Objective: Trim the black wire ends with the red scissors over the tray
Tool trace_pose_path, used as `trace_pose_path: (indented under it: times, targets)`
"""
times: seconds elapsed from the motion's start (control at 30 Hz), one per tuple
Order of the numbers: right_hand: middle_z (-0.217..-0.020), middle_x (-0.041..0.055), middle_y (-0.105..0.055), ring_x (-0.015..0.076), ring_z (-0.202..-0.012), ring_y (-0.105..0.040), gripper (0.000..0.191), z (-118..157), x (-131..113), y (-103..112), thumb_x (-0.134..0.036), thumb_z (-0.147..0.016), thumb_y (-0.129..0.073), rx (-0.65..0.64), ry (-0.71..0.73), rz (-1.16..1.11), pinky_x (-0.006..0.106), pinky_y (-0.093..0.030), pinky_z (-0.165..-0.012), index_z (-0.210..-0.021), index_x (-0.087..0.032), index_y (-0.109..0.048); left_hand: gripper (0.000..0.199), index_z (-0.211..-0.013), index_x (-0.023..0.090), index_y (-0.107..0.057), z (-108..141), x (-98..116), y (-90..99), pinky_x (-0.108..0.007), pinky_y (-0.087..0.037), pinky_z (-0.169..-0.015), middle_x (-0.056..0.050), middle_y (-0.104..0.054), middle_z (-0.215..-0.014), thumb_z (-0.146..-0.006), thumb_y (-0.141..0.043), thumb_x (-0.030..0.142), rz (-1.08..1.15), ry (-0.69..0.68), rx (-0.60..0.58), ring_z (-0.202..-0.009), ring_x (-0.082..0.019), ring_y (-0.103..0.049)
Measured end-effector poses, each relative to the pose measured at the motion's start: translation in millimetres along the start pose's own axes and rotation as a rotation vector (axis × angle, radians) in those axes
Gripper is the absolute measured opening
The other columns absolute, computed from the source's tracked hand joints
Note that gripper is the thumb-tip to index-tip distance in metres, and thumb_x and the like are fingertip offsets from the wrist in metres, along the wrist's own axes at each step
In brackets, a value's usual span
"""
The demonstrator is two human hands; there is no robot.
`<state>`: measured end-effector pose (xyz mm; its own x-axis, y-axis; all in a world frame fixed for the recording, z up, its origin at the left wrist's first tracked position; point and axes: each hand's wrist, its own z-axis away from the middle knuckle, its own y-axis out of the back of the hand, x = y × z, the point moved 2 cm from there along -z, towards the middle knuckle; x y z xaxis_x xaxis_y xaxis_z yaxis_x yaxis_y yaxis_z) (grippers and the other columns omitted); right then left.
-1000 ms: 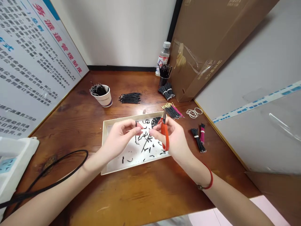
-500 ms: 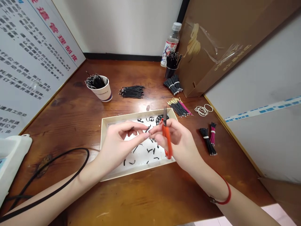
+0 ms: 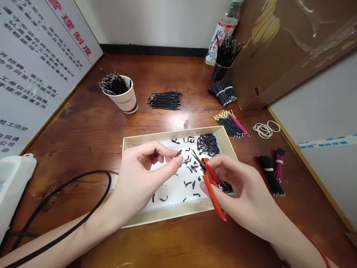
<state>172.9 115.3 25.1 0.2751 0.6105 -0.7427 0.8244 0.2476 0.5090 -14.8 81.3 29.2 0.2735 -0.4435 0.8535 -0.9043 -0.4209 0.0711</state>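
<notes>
Orange-handled snips (image 3: 213, 195), seen from the head camera, were clenched in the right hand (image 3: 245, 191) above a cream tray (image 3: 173, 133) of black wire offcuts (image 3: 189, 169) on the wooden counter (image 3: 83, 149), while the left hand (image 3: 136, 182) pinched a small black wire piece (image 3: 155, 152) over the tray

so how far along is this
Looks done: the banded bundles beside the tray. In hand: the right hand holds orange snips, and the left hand pinches a small black piece. Remaining: a loose wire heap in the tray and an unbanded bunch on the table.
</notes>
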Motion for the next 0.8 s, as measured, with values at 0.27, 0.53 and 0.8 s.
trace_pose_path:
  times: [0.27,0.53,0.8]
  targets:
    - [-0.059,-0.0013,-0.058,0.0112,-0.051,-0.046,0.010,-2.4,-2.7,-0.5,-0.022,-0.082,-0.064,0.034,0.039,0.082,0.025,-0.039,-0.046,-0.072,-0.022,-0.063,0.007,-0.064,0.025,-0.075,0.3,0.5,0.3,-0.032,-0.052,-0.060,-0.001,-0.070,-0.067,-0.065,-0.081,0.024,0.004,-0.013,0.005,-0.061,-0.018,-0.062]
    - [-0.063,-0.0010,-0.062,0.0119,-0.054,-0.048,0.006,-0.8,0.7,0.4,-0.019,-0.080,-0.066,0.075,0.070,0.069,0.025,-0.040,-0.048,-0.075,-0.023,-0.067,0.009,-0.065,0.027,-0.077,0.9,1.5,1.2,-0.027,-0.054,-0.061,0.000,-0.069,-0.070,-0.065,-0.082,0.019,0.051,-0.041,-0.004,-0.065,-0.016,-0.063]
    - [-0.063,-0.0004,-0.062,0.0122,-0.054,-0.049,0.007,-0.1,0.1,0.0,-0.019,-0.081,-0.065,0.069,0.065,0.078,0.026,-0.041,-0.048,-0.075,-0.022,-0.067,0.007,-0.065,0.026,-0.078,-1.0,1.6,0.3,-0.029,-0.052,-0.061,-0.001,-0.071,-0.070,-0.065,-0.081,0.020,0.033,-0.048,-0.022,-0.065,-0.017,-0.064]
